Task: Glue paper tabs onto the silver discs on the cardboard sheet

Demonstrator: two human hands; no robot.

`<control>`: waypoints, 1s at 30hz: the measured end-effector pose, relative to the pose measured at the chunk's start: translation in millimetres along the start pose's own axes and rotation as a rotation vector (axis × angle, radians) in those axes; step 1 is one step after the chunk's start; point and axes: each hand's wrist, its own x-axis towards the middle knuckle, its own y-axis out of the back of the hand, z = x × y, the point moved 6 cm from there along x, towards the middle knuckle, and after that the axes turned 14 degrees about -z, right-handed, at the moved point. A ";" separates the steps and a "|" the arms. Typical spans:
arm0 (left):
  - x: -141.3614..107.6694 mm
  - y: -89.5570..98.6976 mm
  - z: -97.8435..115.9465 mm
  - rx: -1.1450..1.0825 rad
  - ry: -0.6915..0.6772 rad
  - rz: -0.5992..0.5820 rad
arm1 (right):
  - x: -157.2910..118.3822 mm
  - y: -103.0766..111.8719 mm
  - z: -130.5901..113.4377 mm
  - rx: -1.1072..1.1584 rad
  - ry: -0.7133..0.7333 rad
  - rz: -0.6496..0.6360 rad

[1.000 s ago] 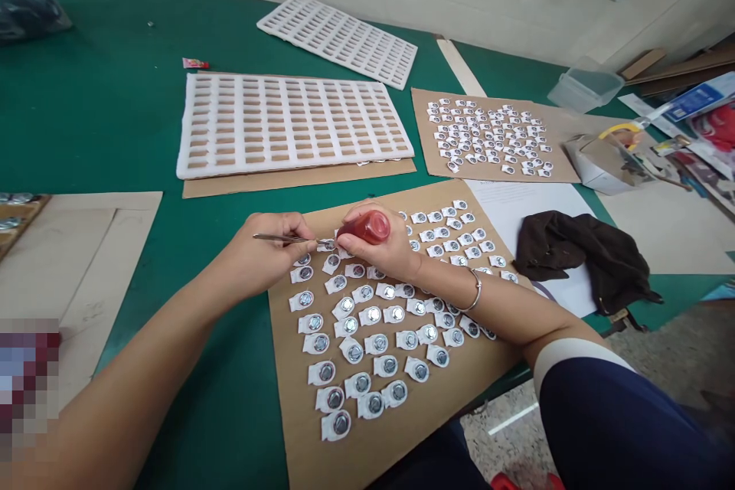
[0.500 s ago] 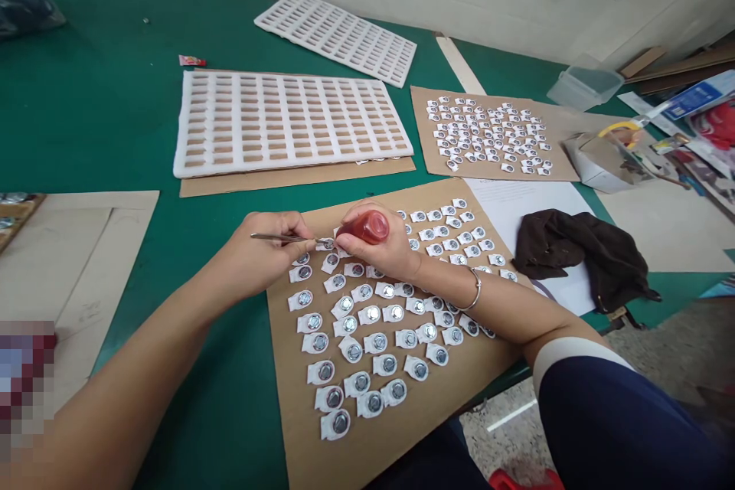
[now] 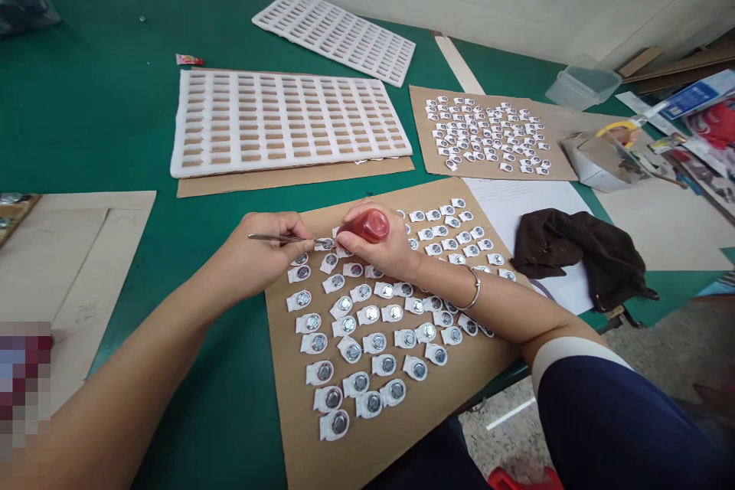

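My left hand pinches a thin pair of metal tweezers, whose tips reach a small white tag with a round metal piece. Wrapped round a red bottle is my right hand, just right of the tweezer tips; the bottle's nozzle end is hidden by the fingers. Both hands are over a brown cardboard sheet, on which several white tags with silver discs lie in loose rows.
A white slotted foam tray lies behind the hands, with another foam tray farther back. More tags lie on a second cardboard. To the right are a dark cloth, a box and a clear container.
Both hands keep nearly the same pose over the same tag. The view has shifted very slightly.
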 end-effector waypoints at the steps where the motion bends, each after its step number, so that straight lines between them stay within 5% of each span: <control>1: 0.1 0.2 -0.5 0.003 0.000 0.003 | 0.1 -0.3 -0.1 0.003 0.007 0.000; 30: 0.5 1.4 -0.4 0.035 0.011 0.005 | 0.8 3.0 1.6 0.010 -0.027 0.027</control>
